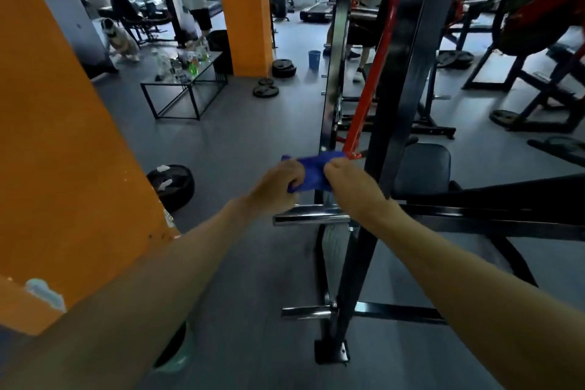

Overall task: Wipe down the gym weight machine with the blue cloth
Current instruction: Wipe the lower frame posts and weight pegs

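Observation:
The blue cloth [311, 169] is bunched between both hands at the centre of the head view. My left hand [275, 187] grips its left end with curled fingers. Gripping the right end is my right hand [349, 187], just below the foot of a red diagonal bar [370, 89]. The weight machine [402, 73] rises right behind the cloth as black uprights, with a chrome peg [311, 218] sticking out under my hands and a second chrome peg [305, 313] lower down. The cloth's far edge reaches the red bar's base; whether it touches is unclear.
An orange pillar [63, 136] stands close on my left, a weight plate [172, 185] leaning at its foot. A black padded seat [422, 168] sits to the right. Farther off are a glass table [186, 79] with bottles, floor plates [283, 68], a blue bucket [314, 58], people and other machines.

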